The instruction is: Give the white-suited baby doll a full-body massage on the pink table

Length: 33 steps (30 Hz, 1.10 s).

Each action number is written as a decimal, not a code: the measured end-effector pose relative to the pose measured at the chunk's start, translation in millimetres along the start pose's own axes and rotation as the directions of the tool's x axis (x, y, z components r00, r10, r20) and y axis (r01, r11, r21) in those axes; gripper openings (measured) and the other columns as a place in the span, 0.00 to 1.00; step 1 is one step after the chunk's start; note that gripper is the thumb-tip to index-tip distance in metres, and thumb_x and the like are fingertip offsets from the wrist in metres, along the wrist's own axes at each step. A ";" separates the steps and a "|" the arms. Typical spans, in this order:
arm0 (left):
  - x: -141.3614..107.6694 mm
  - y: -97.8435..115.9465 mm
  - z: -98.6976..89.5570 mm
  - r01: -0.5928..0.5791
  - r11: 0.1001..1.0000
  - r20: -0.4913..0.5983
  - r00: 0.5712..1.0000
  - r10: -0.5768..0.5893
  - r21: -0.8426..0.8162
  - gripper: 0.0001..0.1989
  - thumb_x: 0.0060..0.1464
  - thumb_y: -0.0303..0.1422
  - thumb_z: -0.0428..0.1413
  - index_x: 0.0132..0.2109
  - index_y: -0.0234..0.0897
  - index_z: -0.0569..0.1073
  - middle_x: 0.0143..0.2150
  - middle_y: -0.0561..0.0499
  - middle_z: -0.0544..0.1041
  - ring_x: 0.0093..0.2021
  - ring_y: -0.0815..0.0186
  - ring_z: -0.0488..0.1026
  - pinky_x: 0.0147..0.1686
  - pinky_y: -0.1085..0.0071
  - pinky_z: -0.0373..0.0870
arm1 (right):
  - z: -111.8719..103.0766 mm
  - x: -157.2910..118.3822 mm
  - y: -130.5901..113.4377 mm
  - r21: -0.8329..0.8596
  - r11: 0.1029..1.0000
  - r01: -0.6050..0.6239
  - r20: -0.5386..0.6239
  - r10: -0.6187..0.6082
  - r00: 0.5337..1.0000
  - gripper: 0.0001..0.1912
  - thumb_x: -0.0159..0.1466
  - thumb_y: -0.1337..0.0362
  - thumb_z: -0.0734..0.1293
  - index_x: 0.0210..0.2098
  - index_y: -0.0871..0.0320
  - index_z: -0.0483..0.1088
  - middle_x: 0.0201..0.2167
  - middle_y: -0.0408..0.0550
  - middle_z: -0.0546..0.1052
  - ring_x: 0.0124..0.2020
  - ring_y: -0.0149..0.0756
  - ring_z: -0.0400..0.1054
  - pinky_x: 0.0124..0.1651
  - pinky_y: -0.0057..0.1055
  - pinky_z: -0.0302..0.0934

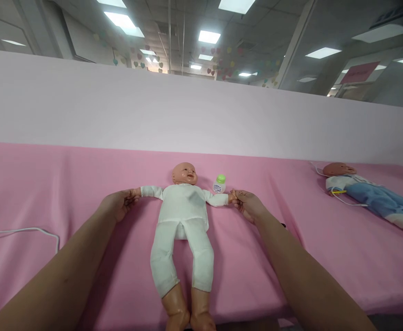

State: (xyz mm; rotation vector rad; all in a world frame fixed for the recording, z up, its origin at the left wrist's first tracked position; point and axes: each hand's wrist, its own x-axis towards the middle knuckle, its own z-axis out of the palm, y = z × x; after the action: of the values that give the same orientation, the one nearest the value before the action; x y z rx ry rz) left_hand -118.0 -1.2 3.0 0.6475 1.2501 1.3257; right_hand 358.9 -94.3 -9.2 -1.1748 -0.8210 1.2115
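Note:
A baby doll (183,207) in a white top and white leggings lies on its back, its feet toward me and its arms stretched out sideways. My left hand (121,202) pinches the doll's hand at the left. On the other side, my right hand (247,204) has its fingers closed around the doll's other hand. Both of the doll's sleeves are drawn out almost straight. Just above the doll's right-side sleeve stands a small clear bottle (218,185) with a green cap, close to my right hand but apart from it.
Pink cloth (256,276) covers the table. A second doll (377,195) in blue and white clothes lies at the far right with a thin tube about it. A white cable (25,229) runs along the left. Behind rises a low white wall (153,110) topped with glass.

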 end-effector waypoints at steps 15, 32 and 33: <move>-5.8 0.5 1.6 -0.027 0.999 0.016 1.000 0.026 0.037 0.07 0.62 0.28 0.62 0.37 0.28 0.80 0.31 0.44 0.80 0.26 0.68 0.77 0.31 0.76 0.80 | 2.6 -4.4 -0.5 -0.027 1.000 0.006 0.089 -0.004 0.996 0.19 0.55 0.51 0.82 0.34 0.58 0.77 0.26 0.42 0.74 0.26 0.26 0.62 0.28 0.24 0.62; -3.7 -2.5 -3.3 -0.054 0.993 0.149 0.988 0.038 0.100 0.10 0.53 0.20 0.64 0.44 0.29 0.82 0.40 0.41 0.83 0.35 0.65 0.80 0.35 0.75 0.81 | -1.8 -5.6 -4.0 0.028 0.994 -0.105 0.158 0.099 0.982 0.10 0.60 0.69 0.78 0.42 0.57 0.80 0.40 0.51 0.81 0.36 0.31 0.74 0.42 0.27 0.75; -3.7 -3.3 -4.4 -0.066 0.992 0.158 0.986 0.049 0.106 0.09 0.53 0.21 0.65 0.43 0.29 0.82 0.39 0.41 0.83 0.35 0.65 0.80 0.35 0.75 0.80 | -1.8 -5.8 -3.6 0.018 0.995 -0.094 0.162 0.090 0.983 0.11 0.59 0.69 0.79 0.41 0.57 0.80 0.42 0.51 0.82 0.36 0.31 0.74 0.41 0.26 0.74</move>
State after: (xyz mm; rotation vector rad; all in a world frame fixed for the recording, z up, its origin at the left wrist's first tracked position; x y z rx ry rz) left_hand -120.1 -6.6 -0.2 0.8551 1.1917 1.2339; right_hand 360.3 -100.2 -5.6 -1.1142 -0.8766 1.4034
